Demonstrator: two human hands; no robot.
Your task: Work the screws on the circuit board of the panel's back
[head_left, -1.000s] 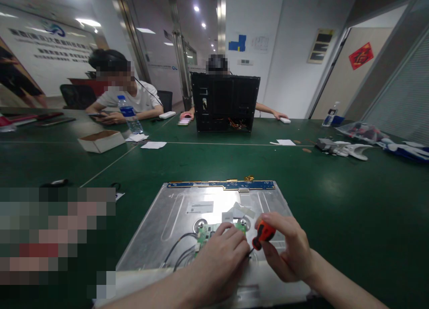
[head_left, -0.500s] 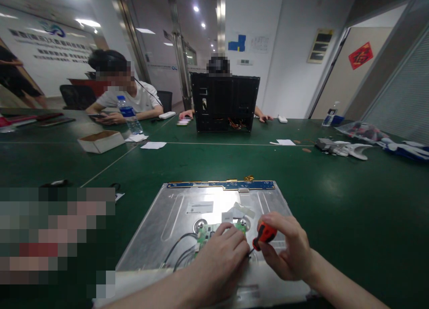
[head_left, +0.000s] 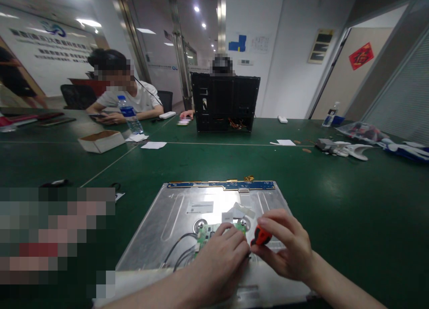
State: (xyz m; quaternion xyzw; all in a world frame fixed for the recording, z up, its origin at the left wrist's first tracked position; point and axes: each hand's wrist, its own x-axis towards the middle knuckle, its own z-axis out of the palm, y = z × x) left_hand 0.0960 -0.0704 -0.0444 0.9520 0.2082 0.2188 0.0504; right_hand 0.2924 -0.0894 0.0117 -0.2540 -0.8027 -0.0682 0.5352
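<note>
A flat silver metal panel (head_left: 147, 237), the back of a display by its look, lies on the green table. My left hand (head_left: 223, 260) rests over a green circuit board (head_left: 206, 231) on it, its fingers curled down on the board's right part; the fingertips are hidden. Between the thumb and fingers of my right hand (head_left: 290, 248) is a short screwdriver with a red and black handle (head_left: 263, 235), tilted beside my left fingers. Its tip is hidden. Dark cables (head_left: 182, 242) run from the board's left side. A blue circuit strip (head_left: 201, 185) lines the panel's far edge.
Across the table stands a black computer case (head_left: 226, 101), with a person behind it. Another person holds a phone at the left. A white box (head_left: 101, 142), a water bottle (head_left: 129, 114) and paper scraps (head_left: 153, 145) lie ahead; grey and white parts (head_left: 342, 148) are at the right.
My right hand and the screwdriver have shifted slightly left, and the handle has turned in the fingers. My left hand has stayed put. A hand right of the black case has gone from view.
</note>
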